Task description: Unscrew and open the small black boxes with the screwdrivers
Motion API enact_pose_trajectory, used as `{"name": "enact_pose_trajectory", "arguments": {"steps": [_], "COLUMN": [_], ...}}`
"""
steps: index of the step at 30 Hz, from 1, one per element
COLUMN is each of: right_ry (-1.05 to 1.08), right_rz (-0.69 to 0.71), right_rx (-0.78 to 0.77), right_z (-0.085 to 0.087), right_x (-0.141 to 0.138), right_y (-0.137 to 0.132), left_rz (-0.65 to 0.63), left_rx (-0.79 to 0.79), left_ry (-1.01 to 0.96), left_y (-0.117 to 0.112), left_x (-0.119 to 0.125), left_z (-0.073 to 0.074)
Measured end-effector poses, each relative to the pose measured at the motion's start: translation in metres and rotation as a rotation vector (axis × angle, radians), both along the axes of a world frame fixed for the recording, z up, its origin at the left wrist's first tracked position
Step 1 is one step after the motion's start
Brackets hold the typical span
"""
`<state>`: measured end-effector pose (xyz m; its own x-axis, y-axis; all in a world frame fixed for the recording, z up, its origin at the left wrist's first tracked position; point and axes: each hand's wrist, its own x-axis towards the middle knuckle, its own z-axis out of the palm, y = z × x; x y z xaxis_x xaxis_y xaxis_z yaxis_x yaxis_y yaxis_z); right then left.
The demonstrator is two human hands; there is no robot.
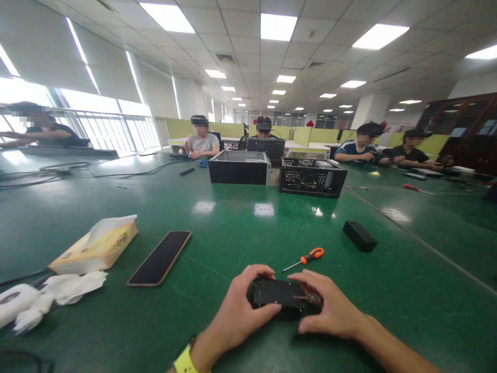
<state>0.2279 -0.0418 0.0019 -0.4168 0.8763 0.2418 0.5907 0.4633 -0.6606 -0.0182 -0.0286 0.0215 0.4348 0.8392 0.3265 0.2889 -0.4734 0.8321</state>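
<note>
I find the black box [276,293] between my two hands, its long side running from one palm toward the other. Its upper face is flat, dark and oblong, with a few small bright spots near the edges; finer detail is too blurred to read. My left hand [244,300] is closed on the box's left end, fingers along the far edge and thumb along the near edge. My right hand [328,305] is curled round the right end, a gap between thumb and fingers; I cannot tell whether it grips anything. A small thin-shafted tool [315,299] lies within that curl, its shaft pointing left over the box. Whether the box touches the green table [217,233] I cannot tell. Just beyond my right fingers lies an orange-and-black screwdriver [312,254]; farther out and right of that hand, a black block [360,236]. Ahead and left of my left hand lies a phone [160,260].
</note>
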Motion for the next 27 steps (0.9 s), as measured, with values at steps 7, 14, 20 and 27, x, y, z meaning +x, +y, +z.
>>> {"name": "enact_pose_trajectory", "arguments": {"steps": [7, 14, 20, 27], "right_ry": [0.035, 0.074, 0.12, 0.114], "right_rz": [0.019, 0.015, -0.02, -0.035], "right_rx": [-0.028, -0.021, 0.004, -0.056], "right_z": [0.002, 0.0025, 0.0013, 0.0017], "right_x": [0.0008, -0.0045, -0.0055, -0.0086], "right_y": [0.0015, 0.001, 0.001, -0.0015], "left_rz": [0.017, 0.04, 0.024, -0.062], "left_rx": [-0.012, -0.007, 0.023, 0.07], "left_ry": [-0.029, -0.023, 0.006, 0.128], "left_y": [-0.0004, 0.0009, 0.0015, 0.0056], "left_x": [0.0001, 0.0015, 0.0016, -0.0022], "left_z": [0.0025, -0.0002, -0.0019, -0.0027]}}
